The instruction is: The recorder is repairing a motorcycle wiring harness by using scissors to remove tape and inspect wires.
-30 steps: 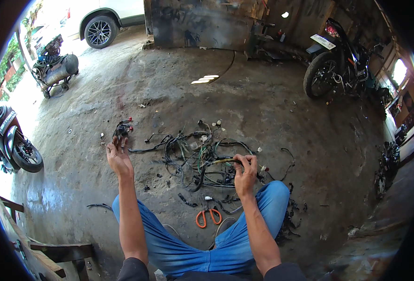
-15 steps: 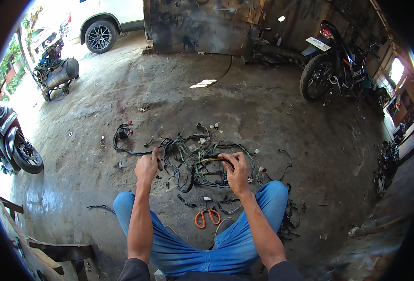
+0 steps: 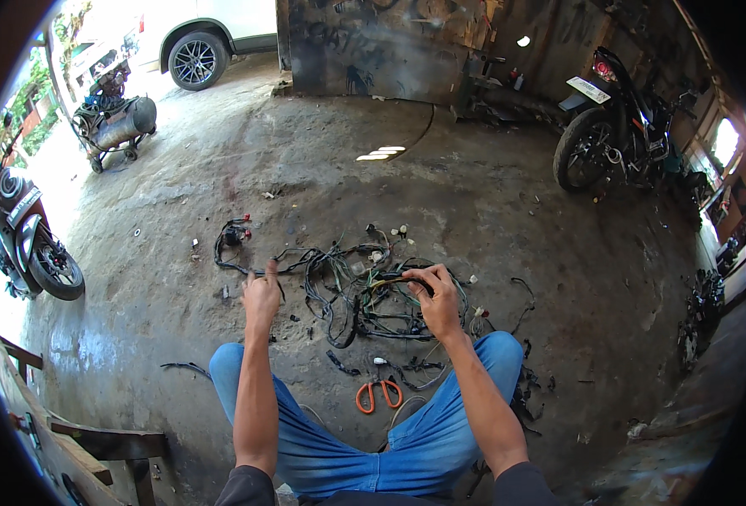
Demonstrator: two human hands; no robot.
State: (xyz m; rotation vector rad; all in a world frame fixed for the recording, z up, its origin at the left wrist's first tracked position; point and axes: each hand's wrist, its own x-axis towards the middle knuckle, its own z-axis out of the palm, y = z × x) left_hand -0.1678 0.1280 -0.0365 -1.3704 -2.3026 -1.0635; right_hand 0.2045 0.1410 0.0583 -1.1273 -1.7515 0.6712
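A tangled wiring harness (image 3: pixel 316 291) of black, green and yellow wires lies on the floor in front of me. My right hand (image 3: pixel 440 304) pinches a dark bundle of it, with yellow wire showing beside the fingers. To the left, my left hand (image 3: pixel 261 297) is held over the harness's left branch, thumb upward and fingers curled. A thin dark strip shows by these fingers; what it is stays unclear. Between my feet lies a pair of scissors or snips with orange handles (image 3: pixel 365 398). Short cut wire pieces (image 3: pixel 342 363) lie just beyond them.
A black motorcycle (image 3: pixel 618 135) stands far right, another motorbike (image 3: pixel 48 261) at the left. Behind that one is a wheeled air compressor (image 3: pixel 124 126). A white car (image 3: pixel 221 29) is at the back. Wooden bench parts (image 3: pixel 107 443) are at lower left.
The view has turned slightly, shifting the scene to the right. My left hand has moved a little left and away along the harness. My right hand keeps its hold on the bundle.
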